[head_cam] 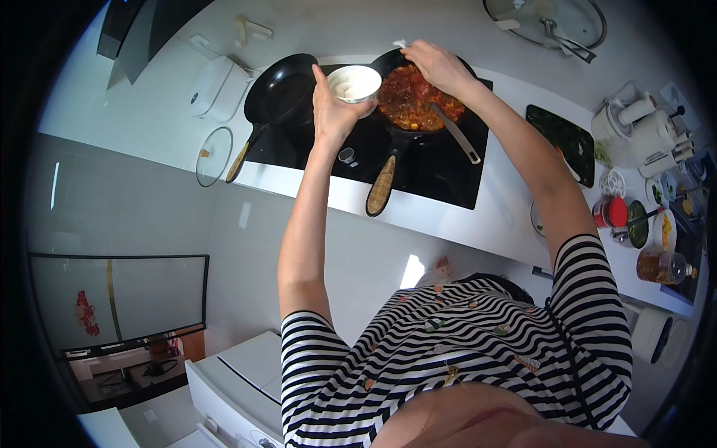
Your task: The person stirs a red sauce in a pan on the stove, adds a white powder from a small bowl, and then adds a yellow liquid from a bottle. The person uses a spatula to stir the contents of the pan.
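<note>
My left hand (339, 115) grips a white bowl (363, 75) with some pale contents, held between the two frying pans. My right hand (440, 68) is above the far part of a black frying pan (396, 140). A small white object (400, 43), possibly the end of a spoon, shows at its fingertips; the grip is partly hidden. Chunky red sauce (411, 101) fills this pan, and a grey spatula (456, 134) leans in it with its handle over the rim. To the left is a second black frying pan (280, 92), tilted, with a wood-grain handle.
Both pans are on a black cooktop (431, 179). A glass lid (214, 157) stands at the counter's left edge; another lid (546, 22) hangs on the wall. At right are a dark cutting board (560, 140), a red-lidded jar (613, 213), several bowls and a bottle (661, 267).
</note>
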`<state>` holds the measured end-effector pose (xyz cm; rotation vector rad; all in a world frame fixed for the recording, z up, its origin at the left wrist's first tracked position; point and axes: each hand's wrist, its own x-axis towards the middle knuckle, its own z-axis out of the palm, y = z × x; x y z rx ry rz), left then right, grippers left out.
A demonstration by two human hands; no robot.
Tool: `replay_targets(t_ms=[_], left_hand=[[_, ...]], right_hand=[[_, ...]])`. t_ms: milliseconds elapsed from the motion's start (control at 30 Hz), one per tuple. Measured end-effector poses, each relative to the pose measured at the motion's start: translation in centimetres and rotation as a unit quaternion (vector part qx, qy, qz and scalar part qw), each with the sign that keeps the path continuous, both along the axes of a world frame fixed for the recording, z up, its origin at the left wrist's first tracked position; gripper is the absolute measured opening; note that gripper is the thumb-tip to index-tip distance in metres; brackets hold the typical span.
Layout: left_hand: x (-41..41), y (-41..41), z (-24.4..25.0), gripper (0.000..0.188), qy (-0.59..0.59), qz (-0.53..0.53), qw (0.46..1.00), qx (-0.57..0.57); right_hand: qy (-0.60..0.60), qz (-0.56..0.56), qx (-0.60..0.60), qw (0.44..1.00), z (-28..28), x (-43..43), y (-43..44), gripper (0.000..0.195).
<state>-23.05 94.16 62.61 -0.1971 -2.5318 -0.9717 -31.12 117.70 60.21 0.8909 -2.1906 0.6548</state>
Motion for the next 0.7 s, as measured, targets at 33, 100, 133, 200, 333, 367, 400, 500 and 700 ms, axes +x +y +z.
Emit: replay_targets(t_ms=[33,100,133,200,333,367,400,500,700], left_hand=[[-0.1,0.3,0.1,0.129,-0.002,-0.004,1.0,-0.002],[-0.4,1.0,0.1,0.129,-0.003,-0.016,1.0,0.006],[-0.6,1.3,0.1,0.13,0.02,-0.025,0.999,-0.002],[-0.9,2.1,0.0,0.131,0.056,-0.032,0.998,-0.027],[-1.3,3.3,0.1,0.131,0.016,-0.039,0.999,-0.001],[-1.3,3.5,0.1,0.131,0.022,-0.042,0.999,-0.005],[-1.4,3.7,0.2,0.131,0.023,-0.039,0.999,-0.014],[-1.6,4.1,0.3,0.131,0.025,-0.03,0.999,-0.03],[-2.6,4.2,-0.6,0.134,0.05,-0.011,0.997,-0.05]], right_hand=[[0.036,0.041,-0.082,0.995,0.6,0.5,-0.4,0.021],[-0.102,0.093,-0.242,0.961,1.6,1.9,-1.5,0.023],[-0.144,0.141,-0.312,0.929,2.0,2.5,-1.9,0.024],[-0.209,0.153,-0.31,0.915,2.5,3.8,-2.5,0.028],[-0.287,0.114,-0.312,0.899,2.1,5.1,-2.5,0.027],[-0.316,0.105,-0.327,0.884,1.9,5.1,-2.3,0.027],[-0.349,0.085,-0.342,0.868,1.6,4.9,-2.2,0.026],[-0.436,0.101,-0.425,0.787,0.8,3.9,-2.1,0.024],[-0.527,0.103,-0.547,0.642,-0.7,1.8,-1.8,0.025]])
